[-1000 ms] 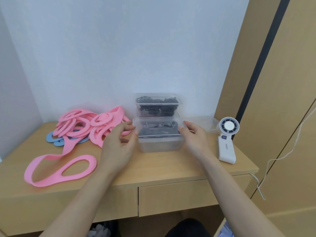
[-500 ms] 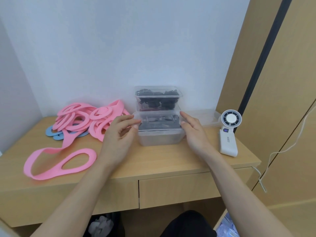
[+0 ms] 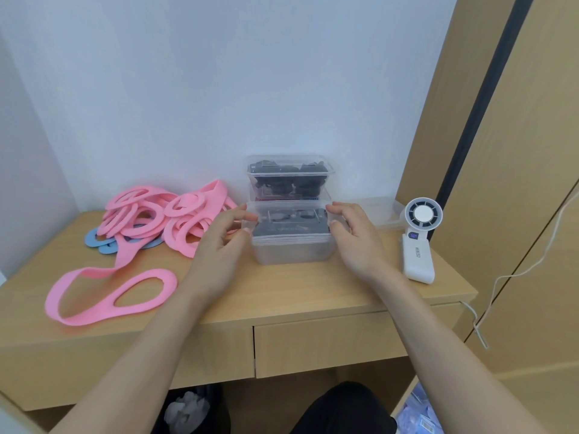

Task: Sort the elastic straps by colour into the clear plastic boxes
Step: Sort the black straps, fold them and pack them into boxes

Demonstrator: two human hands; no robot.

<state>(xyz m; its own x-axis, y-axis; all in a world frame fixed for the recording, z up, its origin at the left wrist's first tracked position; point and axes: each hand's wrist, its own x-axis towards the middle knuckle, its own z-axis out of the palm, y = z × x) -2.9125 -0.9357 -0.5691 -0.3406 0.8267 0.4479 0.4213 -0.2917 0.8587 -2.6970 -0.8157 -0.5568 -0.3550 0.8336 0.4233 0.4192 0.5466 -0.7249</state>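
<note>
Two clear plastic boxes stand one behind the other at the back of the wooden desk. The rear box [image 3: 289, 180] holds black straps. The front box [image 3: 291, 249] has a lid on and dark straps inside. My left hand [image 3: 219, 245] pinches the lid's left rim between thumb and fingertips. My right hand [image 3: 354, 239] grips the right end, fingers on the top corner and thumb on the side. A heap of pink straps [image 3: 163, 217] lies to the left over a few blue straps [image 3: 94, 239]. One long pink strap [image 3: 109, 292] trails toward the front left.
A white handheld fan [image 3: 419, 239] lies at the desk's right end, with a clear lid or tray [image 3: 380, 211] behind it. Wooden wardrobe panels and a white cable [image 3: 501, 277] are to the right. A drawer front [image 3: 329, 339] sits below the desk edge.
Both hands stay at the ends of the front box; their fingertips have shifted slightly onto the lid's rim. The view has tilted a little. The straps have not moved.
</note>
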